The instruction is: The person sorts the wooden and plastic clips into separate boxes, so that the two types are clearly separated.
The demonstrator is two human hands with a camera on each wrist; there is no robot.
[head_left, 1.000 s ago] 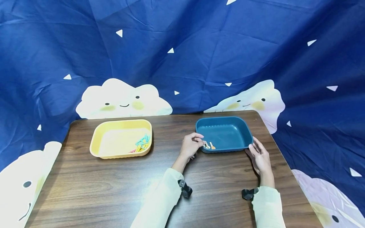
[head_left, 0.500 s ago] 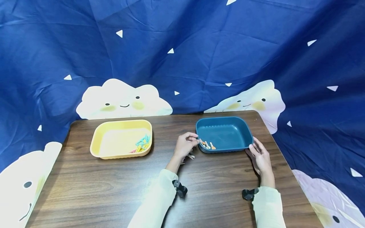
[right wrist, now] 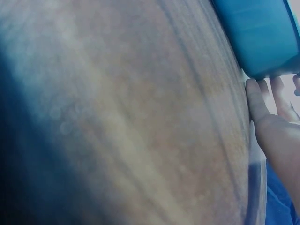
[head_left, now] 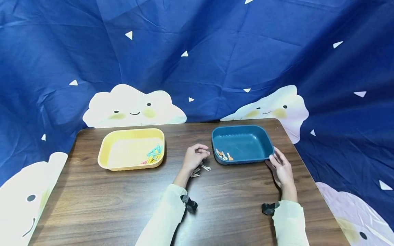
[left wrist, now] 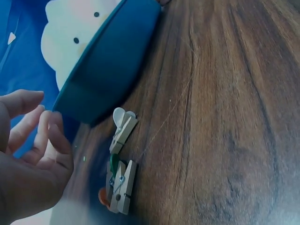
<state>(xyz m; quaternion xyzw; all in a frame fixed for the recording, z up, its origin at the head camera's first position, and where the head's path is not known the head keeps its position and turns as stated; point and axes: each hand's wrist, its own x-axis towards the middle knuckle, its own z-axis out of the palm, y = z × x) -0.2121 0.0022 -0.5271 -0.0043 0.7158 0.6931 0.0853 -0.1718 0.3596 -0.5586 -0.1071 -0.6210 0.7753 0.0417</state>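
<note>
Bent and holding nothing, the fingers of my left hand hover just left of the blue tray. Below that hand, several wooden clothespins lie on the table; the hand partly covers them in the head view. In the left wrist view, one clothespin carries a white heart, and a cluster of clothespins shows green and orange decorations. More clothespins, orange and white, rest in the tray's near left corner. My right hand touches the tray's near right corner with extended fingers and thumb.
A yellow tray stands on the left of the wooden table, with turquoise, yellow and pink clips in its right end. Behind the table hangs a blue cloth with clouds. Each wrist wears a black camera.
My left hand has let go of a clothespin in the blue tray's left corner and drawn back left, uncovering clothespins on the table. The right hand has stayed at the tray.
</note>
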